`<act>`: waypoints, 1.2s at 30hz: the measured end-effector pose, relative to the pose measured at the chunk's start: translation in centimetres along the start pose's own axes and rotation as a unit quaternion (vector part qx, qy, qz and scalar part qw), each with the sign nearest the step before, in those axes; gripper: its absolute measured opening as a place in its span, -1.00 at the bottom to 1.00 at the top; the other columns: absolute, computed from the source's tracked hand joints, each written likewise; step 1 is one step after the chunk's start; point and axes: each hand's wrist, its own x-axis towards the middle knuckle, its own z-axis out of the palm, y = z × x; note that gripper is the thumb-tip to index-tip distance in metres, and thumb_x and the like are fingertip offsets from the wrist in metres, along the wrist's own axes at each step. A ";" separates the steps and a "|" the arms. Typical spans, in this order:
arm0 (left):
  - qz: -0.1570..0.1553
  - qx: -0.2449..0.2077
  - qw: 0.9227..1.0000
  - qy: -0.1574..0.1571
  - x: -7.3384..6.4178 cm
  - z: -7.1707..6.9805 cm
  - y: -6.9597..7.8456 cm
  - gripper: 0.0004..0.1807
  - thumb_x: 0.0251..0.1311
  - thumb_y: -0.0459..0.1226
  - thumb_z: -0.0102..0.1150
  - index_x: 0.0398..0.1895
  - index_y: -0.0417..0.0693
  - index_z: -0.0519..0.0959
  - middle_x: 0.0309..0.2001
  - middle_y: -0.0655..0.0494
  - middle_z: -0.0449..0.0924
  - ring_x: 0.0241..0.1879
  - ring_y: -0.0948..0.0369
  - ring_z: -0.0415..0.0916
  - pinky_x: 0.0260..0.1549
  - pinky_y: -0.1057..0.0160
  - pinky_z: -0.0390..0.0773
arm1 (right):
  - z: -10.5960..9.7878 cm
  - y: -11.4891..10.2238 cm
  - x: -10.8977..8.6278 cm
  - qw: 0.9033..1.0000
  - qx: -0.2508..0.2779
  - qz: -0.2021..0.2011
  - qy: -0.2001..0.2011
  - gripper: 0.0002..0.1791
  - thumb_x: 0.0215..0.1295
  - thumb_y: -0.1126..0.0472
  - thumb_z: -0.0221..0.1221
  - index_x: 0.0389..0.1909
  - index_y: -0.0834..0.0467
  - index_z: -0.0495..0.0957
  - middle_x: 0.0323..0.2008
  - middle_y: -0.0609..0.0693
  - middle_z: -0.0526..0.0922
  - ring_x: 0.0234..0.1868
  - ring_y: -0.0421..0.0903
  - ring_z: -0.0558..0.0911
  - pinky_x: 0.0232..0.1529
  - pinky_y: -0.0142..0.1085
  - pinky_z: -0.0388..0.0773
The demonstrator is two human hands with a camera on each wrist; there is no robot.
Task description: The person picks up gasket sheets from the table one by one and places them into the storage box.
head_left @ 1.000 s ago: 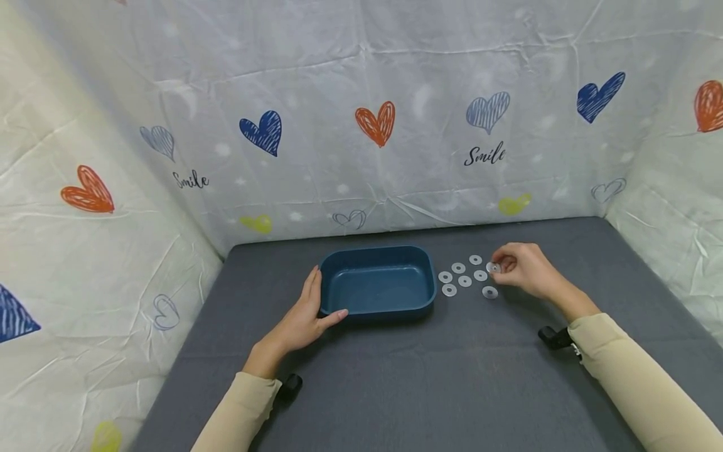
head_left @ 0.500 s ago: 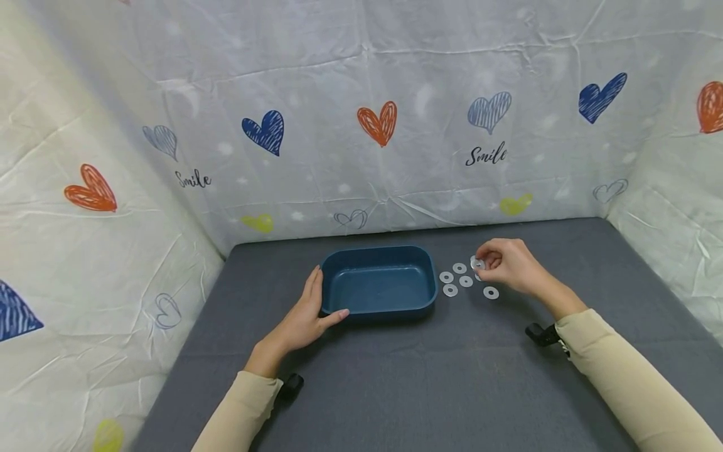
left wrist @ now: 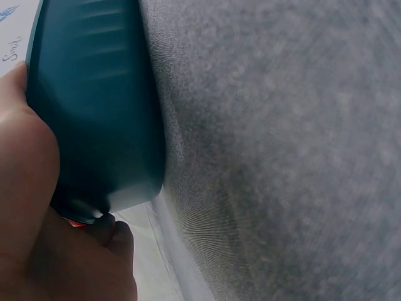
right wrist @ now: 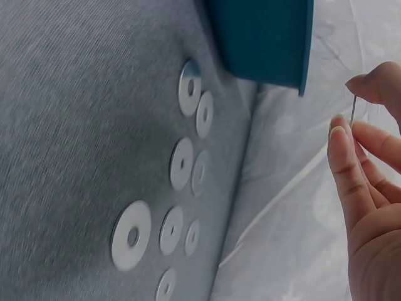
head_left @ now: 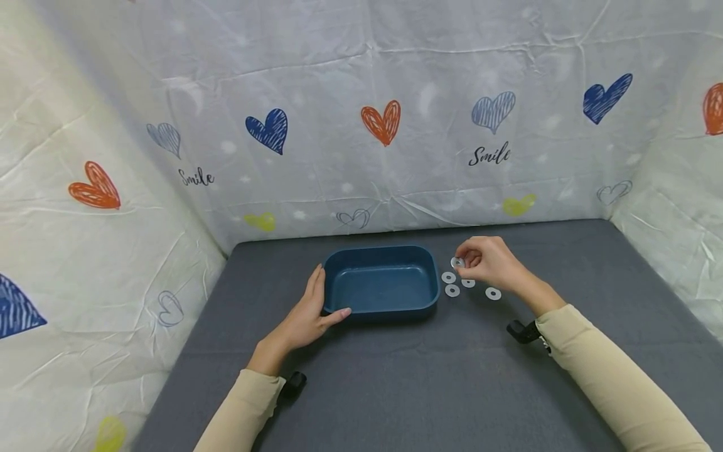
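A dark blue rectangular tray (head_left: 390, 312) stands on the table, its inner floor visible from above. My left hand (head_left: 298, 321) holds its near left corner, fingers along the left side and thumb over the front rim; the left wrist view shows the thumb on the tray's outer wall (left wrist: 94, 113). Just right of the tray, my right hand (head_left: 492, 263) pinches a thin metal washer (right wrist: 353, 110) between thumb and fingertips, raised above the table. Several flat washers (right wrist: 131, 236) lie below it, some hidden by the hand in the head view.
A dark grey cloth (head_left: 384, 389) covers the table. White fabric printed with hearts (head_left: 316, 182) hangs at the back and both sides. Black cameras are strapped to both wrists.
My right hand has moved left toward the tray, carrying the washer it pinches from the right of the group. The left hand has kept its hold on the tray.
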 end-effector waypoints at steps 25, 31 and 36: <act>-0.003 0.006 1.000 0.002 0.2 -0.1 -0.1 0.22 0.37 0.15 0.22 0.63 -0.25 -0.40 0.64 -0.18 -0.54 0.60 -0.18 -0.22 0.44 -0.23 0.08 | 4.9 -3.3 4.4 0.997 0.037 -0.045 -0.047 -0.82 0.22 0.27 0.43 -0.18 0.24 0.74 -0.31 0.04 0.71 -0.34 -0.14 0.66 -0.27 -0.25 0.64; -0.001 0.004 1.000 0.004 0.1 0.0 -0.2 0.22 0.37 0.17 0.21 0.63 -0.24 -0.40 0.64 -0.20 -0.52 0.59 -0.18 -0.20 0.44 -0.23 0.09 | 6.5 -3.8 5.4 0.996 0.037 -0.053 -0.068 -0.84 0.25 0.26 0.41 -0.18 0.22 0.75 -0.29 0.03 0.72 -0.33 -0.17 0.66 -0.25 -0.29 0.64; 0.001 0.001 1.000 0.004 0.0 0.1 -0.2 0.23 0.36 0.20 0.19 0.63 -0.24 -0.40 0.64 -0.21 -0.51 0.60 -0.18 -0.21 0.44 -0.23 0.08 | 7.7 -4.5 5.9 0.995 0.030 -0.065 -0.072 -0.85 0.25 0.24 0.41 -0.20 0.20 0.76 -0.32 0.01 0.71 -0.36 -0.19 0.64 -0.27 -0.31 0.63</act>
